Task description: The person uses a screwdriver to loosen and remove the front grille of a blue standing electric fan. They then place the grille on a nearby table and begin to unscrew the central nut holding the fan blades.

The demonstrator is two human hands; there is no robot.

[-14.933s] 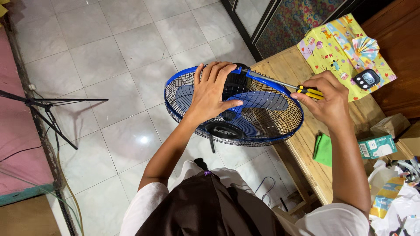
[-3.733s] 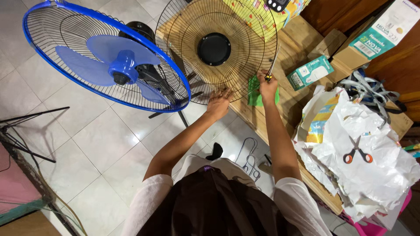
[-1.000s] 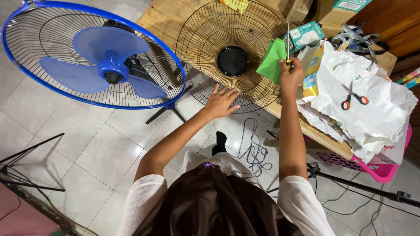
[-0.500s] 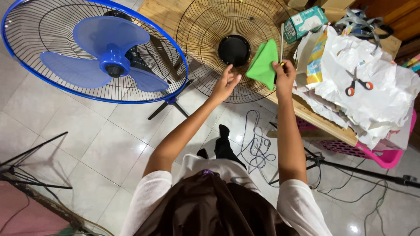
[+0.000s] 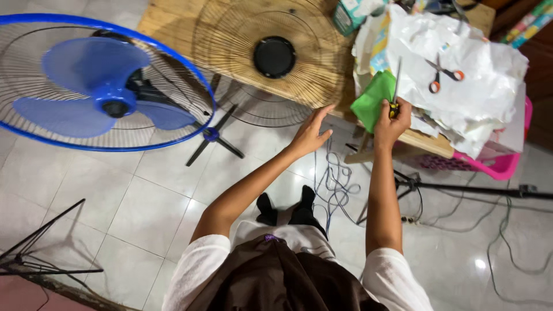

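From the head camera, looking down past the person's brown apron and white sleeves, the right hand (image 5: pixel 391 118) is closed around two things at once: a folded bright green cloth (image 5: pixel 371 106) and a screwdriver with a yellow and black handle (image 5: pixel 395 92), whose metal shaft points up away from the fist. That hand sits just at the near edge of the pale wooden table (image 5: pixel 173 23), beside a heap of crumpled white paper (image 5: pixel 461 98). The left hand (image 5: pixel 310 132) is open with the fingers spread, gripping nothing, and lies at the lower rim of the round black wire fan guard with a solid black centre disc (image 5: pixel 273 56); whether the fingertips actually touch the wire I cannot tell. The guard lies flat on the table and overhangs its near edge. On top of the paper heap lie scissors with orange and black handles (image 5: pixel 440 75). To the left, a blue-rimmed standing fan with blue blades (image 5: pixel 109 86) stands on the tiled floor, well apart from both hands. Cables (image 5: pixel 337 184) trail on the floor near the person's feet.
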